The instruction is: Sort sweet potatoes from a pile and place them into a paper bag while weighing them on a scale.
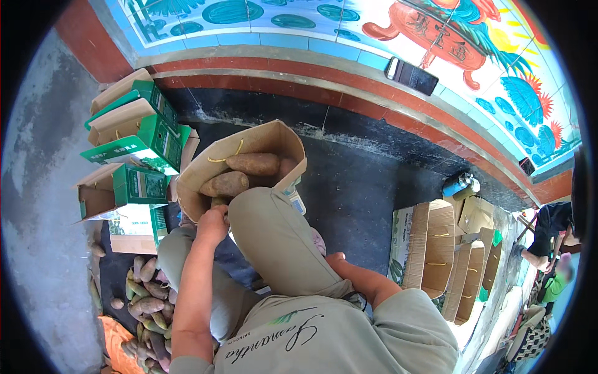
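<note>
An open cardboard box (281, 138) stands in front of my knees, with a yellow cord handle on its far wall. Inside are large brown tubers, such as the long tuber (253, 164) and another tuber (225, 184) nearer to me. My left hand (213, 225) is closed at the box's near left rim, just below the end of a further tuber. Beside my right thigh, my right hand (335, 257) is mostly hidden by the leg. A pinkish thing (317, 240) lies close to it, too little seen to name.
Green and white cartons (147, 184) stand at the left. A heap of tubers (149, 305) lies at lower left near an orange sheet (118, 336). More open cartons (439, 249) stand at right. A phone (412, 76) rests on the painted wall's ledge. Another person (548, 243) is at far right.
</note>
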`<state>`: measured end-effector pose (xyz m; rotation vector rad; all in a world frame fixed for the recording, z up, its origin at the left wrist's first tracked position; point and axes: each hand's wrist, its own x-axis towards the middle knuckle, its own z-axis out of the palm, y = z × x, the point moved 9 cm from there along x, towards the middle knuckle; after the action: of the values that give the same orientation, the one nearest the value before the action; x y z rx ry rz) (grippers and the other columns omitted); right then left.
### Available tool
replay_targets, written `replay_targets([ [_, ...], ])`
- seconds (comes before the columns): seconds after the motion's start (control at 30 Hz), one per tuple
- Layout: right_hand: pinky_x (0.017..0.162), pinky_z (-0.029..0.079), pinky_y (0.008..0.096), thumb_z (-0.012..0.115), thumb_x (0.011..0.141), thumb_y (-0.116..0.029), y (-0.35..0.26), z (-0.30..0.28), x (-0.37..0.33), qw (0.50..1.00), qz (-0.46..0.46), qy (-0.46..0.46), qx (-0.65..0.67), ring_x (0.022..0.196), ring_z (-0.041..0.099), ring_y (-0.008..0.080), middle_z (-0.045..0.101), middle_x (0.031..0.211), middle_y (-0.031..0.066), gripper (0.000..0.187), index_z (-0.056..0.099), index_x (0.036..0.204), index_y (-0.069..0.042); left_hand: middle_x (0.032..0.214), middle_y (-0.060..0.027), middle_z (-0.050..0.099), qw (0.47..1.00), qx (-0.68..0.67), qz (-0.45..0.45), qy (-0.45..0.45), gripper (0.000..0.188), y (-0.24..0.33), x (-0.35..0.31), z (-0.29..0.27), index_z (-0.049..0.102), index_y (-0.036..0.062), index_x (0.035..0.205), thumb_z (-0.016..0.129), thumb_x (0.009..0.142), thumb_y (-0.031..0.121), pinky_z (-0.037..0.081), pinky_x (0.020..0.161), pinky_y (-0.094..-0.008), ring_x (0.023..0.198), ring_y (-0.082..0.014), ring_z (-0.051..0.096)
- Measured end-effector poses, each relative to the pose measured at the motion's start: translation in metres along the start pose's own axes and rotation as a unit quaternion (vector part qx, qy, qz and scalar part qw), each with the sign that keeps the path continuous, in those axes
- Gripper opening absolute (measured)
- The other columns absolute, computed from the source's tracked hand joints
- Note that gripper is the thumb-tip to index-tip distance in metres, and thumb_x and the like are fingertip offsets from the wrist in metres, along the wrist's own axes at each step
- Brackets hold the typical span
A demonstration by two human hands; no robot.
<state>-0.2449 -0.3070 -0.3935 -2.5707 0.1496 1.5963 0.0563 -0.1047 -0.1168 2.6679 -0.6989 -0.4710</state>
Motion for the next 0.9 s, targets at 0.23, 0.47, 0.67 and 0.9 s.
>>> replay_targets([
  [0.23,0.078,0.046,0.0512,0.052,0.083,-0.026,-0.005,-0.021,-0.011,0.999,-0.036,0.015,0.0,0.101,0.061,0.0301,0.061,0.115,0.013,0.036,0.063,0.111,-0.006,0.097,-0.013,0.063,0.998,0.059,0.011,-0.001,0.018,0.0,0.006,-0.002,0.061,0.0108,0.095,0.053,0.08,0.015,0.048,0.077,-0.0431,0.091,-0.0328,0.06],
  [0.47,0.071,0.05,0.0461,0.052,0.082,-0.026,-0.004,-0.02,-0.006,0.996,-0.066,0.051,-0.01,0.097,0.063,0.0291,0.063,0.111,0.0135,0.035,0.065,0.106,-0.005,0.095,-0.0118,0.063,0.991,0.134,0.007,0.018,0.019,0.003,-0.004,-0.016,0.061,0.0102,0.093,0.05,0.08,0.02,0.049,0.075,-0.0426,0.089,-0.0316,0.061],
  [0.67,0.072,0.051,0.0446,0.048,0.083,-0.03,-0.007,-0.034,-0.019,0.996,-0.075,0.041,-0.026,0.097,0.063,0.0288,0.063,0.11,0.0152,0.037,0.064,0.107,-0.005,0.092,-0.0119,0.064,0.993,0.107,-0.001,0.055,0.016,-0.003,-0.009,-0.023,0.062,0.0108,0.089,0.051,0.079,0.017,0.049,0.073,-0.0424,0.086,-0.0316,0.062],
  [0.9,0.076,0.05,0.0433,0.049,0.083,-0.035,-0.012,-0.046,-0.038,0.995,-0.096,0.041,-0.001,0.097,0.063,0.0298,0.063,0.109,0.0161,0.042,0.063,0.107,-0.005,0.089,-0.012,0.064,0.993,0.097,-0.003,0.061,0.016,-0.004,-0.01,-0.024,0.063,0.0112,0.089,0.052,0.079,0.016,0.049,0.073,-0.0437,0.086,-0.0314,0.062],
])
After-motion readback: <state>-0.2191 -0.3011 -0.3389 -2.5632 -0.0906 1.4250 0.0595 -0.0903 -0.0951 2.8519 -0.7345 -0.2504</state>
